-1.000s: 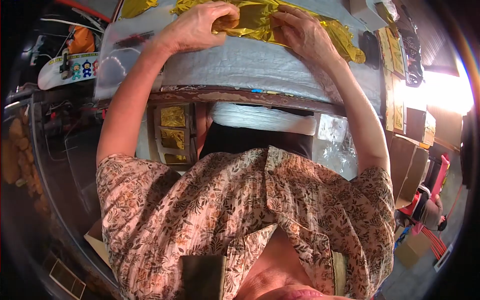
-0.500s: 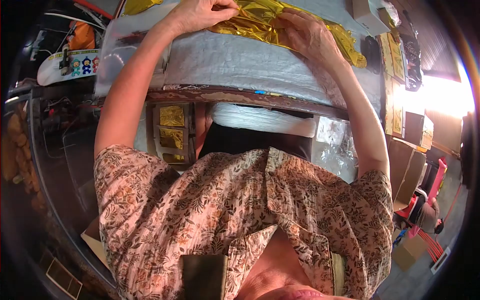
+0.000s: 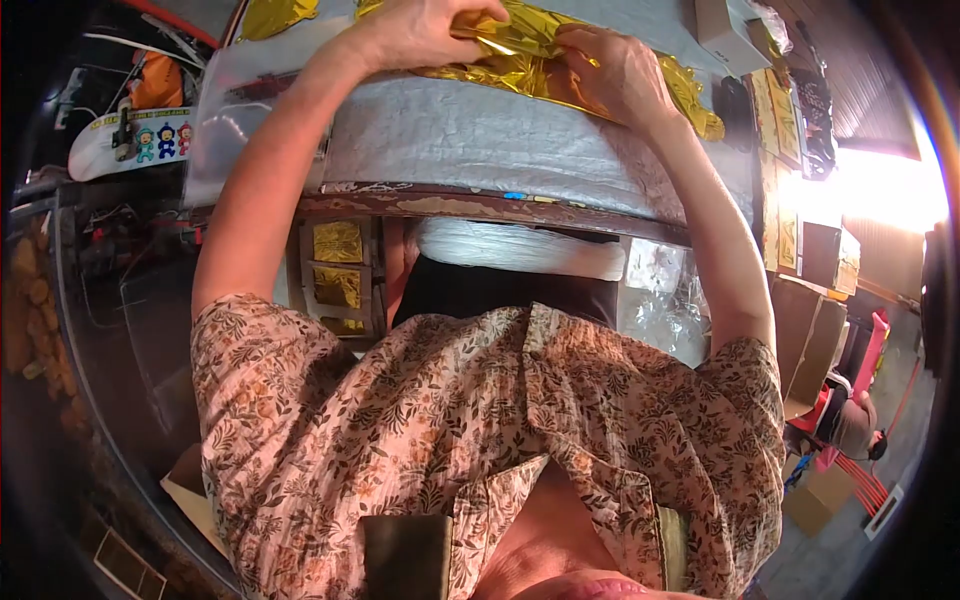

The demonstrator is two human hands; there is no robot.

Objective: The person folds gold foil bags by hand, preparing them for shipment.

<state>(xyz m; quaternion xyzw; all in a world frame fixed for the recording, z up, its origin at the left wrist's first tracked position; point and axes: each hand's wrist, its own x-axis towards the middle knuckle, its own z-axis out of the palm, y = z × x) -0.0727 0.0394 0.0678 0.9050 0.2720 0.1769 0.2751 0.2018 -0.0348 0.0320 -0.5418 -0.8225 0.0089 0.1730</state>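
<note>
A long, crinkled piece of gold foil [image 3: 520, 75] lies across the grey covered tabletop [image 3: 430, 140] at the top of the view. My left hand [image 3: 430, 32] pinches the foil's upper part, fingers bent around a fold. A short way to the right, my right hand [image 3: 615, 72] has its curled fingertips closed on the same foil. The foil is bunched between both hands and stretches on past my right hand. Another piece of gold foil [image 3: 278, 16] is at the table's upper left.
Below the table edge are a bundle of white strands [image 3: 520, 248], a box with gold packets [image 3: 338, 278] and clear plastic [image 3: 665, 300]. A white box [image 3: 725, 38] stands at the upper right. Farther right, a person [image 3: 858, 425] is near cardboard boxes [image 3: 805, 340].
My right hand has moved slightly up and its fingers have curled onto the foil. My left hand has shifted right and a little down, and the foil between them is more bunched.
</note>
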